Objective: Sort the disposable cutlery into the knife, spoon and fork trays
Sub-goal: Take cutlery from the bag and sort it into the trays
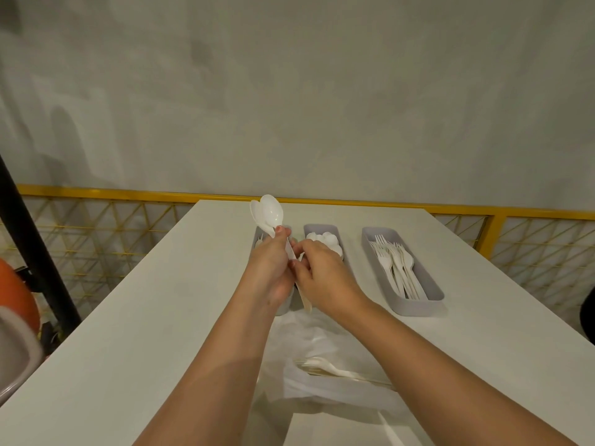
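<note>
The white table (pixel 145 317) stretches out ahead of me, and near my forearms a crumpled clear plastic bag (pixel 309 342) lies on it with a few loose forks (pixel 322 367) resting on its folds. Beyond the bag three grey trays sit side by side, each lying lengthwise away from me: the fork tray (pixel 418 306) on the right holds a bundle of white forks (pixel 397 268), the spoon tray (pixel 318 227) in the middle shows a heap of white spoon bowls (pixel 326 241), and the left tray (pixel 285 309) is mostly hidden behind my hands (its contents I cannot make out). My left hand (pixel 270 272) is raised above that tray, fingers clenched round the handles of two white spoons (pixel 269 214), their bowls pointing up. My right hand (pixel 325 278) is touching it, pinching a cream handle (pixel 306 300) that sticks down between the hands; which kind of piece it belongs to I cannot tell
</note>
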Tool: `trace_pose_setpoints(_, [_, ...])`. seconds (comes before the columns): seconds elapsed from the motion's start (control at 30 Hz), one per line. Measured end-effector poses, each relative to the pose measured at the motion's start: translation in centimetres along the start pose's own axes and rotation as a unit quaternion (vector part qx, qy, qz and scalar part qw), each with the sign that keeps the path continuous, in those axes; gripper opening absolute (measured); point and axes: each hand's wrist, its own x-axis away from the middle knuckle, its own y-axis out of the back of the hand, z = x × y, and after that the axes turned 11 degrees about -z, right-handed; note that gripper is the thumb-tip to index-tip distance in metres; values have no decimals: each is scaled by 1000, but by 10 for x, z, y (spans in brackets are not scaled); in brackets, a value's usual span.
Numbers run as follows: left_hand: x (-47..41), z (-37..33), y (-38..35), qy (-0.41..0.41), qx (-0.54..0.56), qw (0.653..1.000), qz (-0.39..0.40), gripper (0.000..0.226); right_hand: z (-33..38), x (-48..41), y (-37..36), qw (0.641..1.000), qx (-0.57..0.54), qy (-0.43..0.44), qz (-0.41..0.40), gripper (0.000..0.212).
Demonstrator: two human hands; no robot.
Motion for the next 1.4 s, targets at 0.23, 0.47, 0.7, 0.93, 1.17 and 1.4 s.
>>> trace_pose_setpoints(0.23, [6, 5, -5, 44, 7, 999, 3, 34, -1, -9, 7, 995, 54, -64, 57, 28])
trace_pose_setpoints(0.47, [5, 3, -3, 74, 9, 997, 13, 37, -8, -10, 11, 983, -28, -134, 125, 29])
trace_pose_setpoints(0.7, [-4, 5, 1, 52, -32, 998, 13, 22, -23, -18, 14, 955, -124, -218, 160, 15])
trace_pose_setpoints(0.93, [-23, -5, 15, 44, -35, 998, -14, 31, -33, -40, 38, 963, -113, -238, 47, 26])
trace_pose_setpoints(1.17, [-27, -10, 19, 36, -19, 999, -3, 30, -70, -55, 11, 949, 230, -206, 70, 19])
trace_pose_setpoints(1.4, [-27, -8, 17, 34, -25, 999, 4, 29, -68, -58, -17, 911, 329, -224, 108, 50])
